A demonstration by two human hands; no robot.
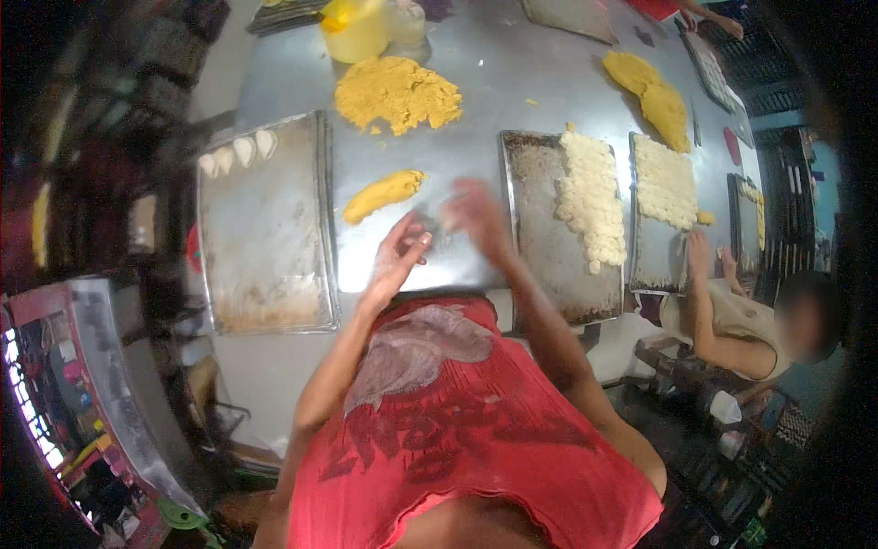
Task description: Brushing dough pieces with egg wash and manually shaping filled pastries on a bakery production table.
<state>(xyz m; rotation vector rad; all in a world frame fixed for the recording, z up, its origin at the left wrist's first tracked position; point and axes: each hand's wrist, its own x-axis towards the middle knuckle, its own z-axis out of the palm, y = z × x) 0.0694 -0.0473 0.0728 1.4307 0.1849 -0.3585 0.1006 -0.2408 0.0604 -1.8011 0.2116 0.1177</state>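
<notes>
My left hand (407, 240) is curled at the metal table's near middle, beside a small blurred shape that I cannot make out. My right hand (471, 209) is just to its right, smeared by motion, so its fingers are unclear. A yellow dough log (382, 194) lies above my left hand, and a crumbly yellow mound (398, 93) farther back. To the left is a tray (261, 247) with several pale folded pieces (240, 151) at its top. A tray (540, 293) to the right carries rows of pale dough balls (590, 197).
At the right, a co-worker (732, 329) works at another tray (658, 261) of pale dough. A yellow dough slab (654, 105) and another person's hand (727, 23) are at the back right. A yellow container (352, 37) stands at the back. A stand (110, 366) is at lower left.
</notes>
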